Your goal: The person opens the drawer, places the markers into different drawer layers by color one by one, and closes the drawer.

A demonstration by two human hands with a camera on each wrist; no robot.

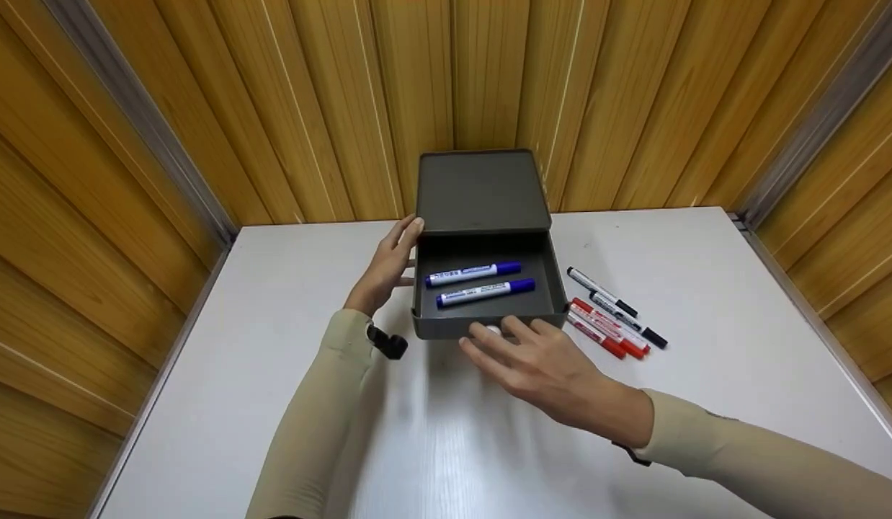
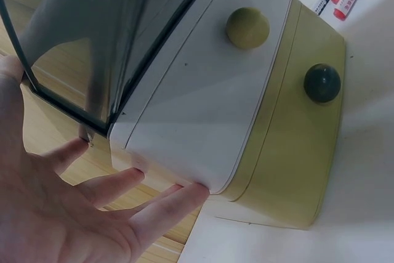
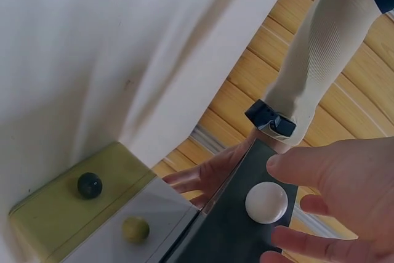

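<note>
A person sits at a white table [image 1: 705, 288] set in a corner of wood-panelled walls [image 1: 93, 216]; both arms wear beige sleeves.

At left, the left hand [image 1: 388, 270] lies flat against the left side of a small dark grey drawer box [image 1: 482, 194], fingers [image 2: 160, 207] straight and relaxed, their tips touching the box wall. A small black device [image 1: 388, 344] sits at that wrist. The left wrist view shows the fingers spread along the box's lower edge, where a white drawer front with an olive knob [image 2: 247, 28] and a yellow-green drawer front with a dark green knob [image 2: 322, 82] are stacked below the grey one.

In the middle, the top drawer [image 1: 489, 321] stands pulled out toward the person. Inside it lie two blue markers [image 1: 482, 282], side by side and nearly parallel, caps pointing right.

The right hand [image 1: 547, 364] is at the drawer's front wall, fingers loosely curved around the drawer's white knob [image 3: 266, 202] without closing on it; whether they touch it cannot be told.

At right, just beside the box on the table, lie two black markers [image 1: 612, 303] and two red markers [image 1: 604, 331], close together at a slant.
</note>
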